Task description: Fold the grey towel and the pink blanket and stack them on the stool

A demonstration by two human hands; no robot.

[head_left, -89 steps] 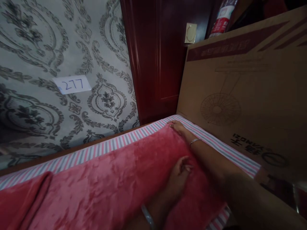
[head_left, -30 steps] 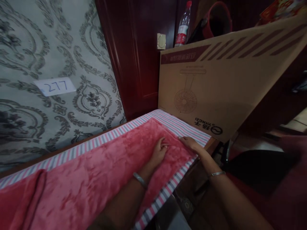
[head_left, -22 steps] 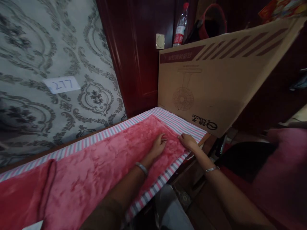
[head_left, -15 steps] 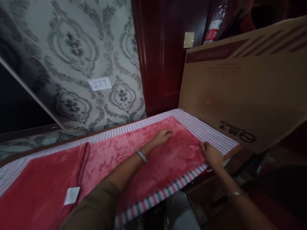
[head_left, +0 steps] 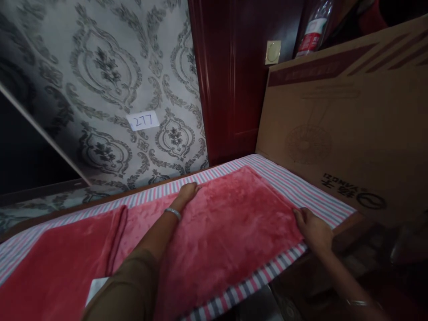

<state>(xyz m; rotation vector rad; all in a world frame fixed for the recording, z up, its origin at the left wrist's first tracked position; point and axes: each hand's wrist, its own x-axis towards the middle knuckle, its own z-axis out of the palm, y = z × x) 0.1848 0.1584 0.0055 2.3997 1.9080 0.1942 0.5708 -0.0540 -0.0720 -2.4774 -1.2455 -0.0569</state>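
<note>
A plush red blanket [head_left: 230, 227] lies spread on a striped cloth with its left part folded over, a darker layer [head_left: 67, 249] on top. At the fold's lower end a white tag [head_left: 96, 285] shows, partly covered by my left sleeve. My left hand [head_left: 188, 191] rests at the blanket's far edge, fingers curled together on the fabric. My right hand [head_left: 313, 228] pinches the blanket's right edge near its front corner, between thumb and fingers.
The striped pink, white and grey cloth [head_left: 310, 196] covers the table. A large cardboard box [head_left: 337, 120] stands along the right side, a plastic bottle [head_left: 312, 35] behind it. Patterned wallpaper with a paper label [head_left: 143, 120] reading 277 and a dark red panel [head_left: 230, 76] rise behind.
My left hand has moved left and away from me, from the middle of the blanket to its far edge. My right hand stays at the right edge. The view has shifted slightly.
</note>
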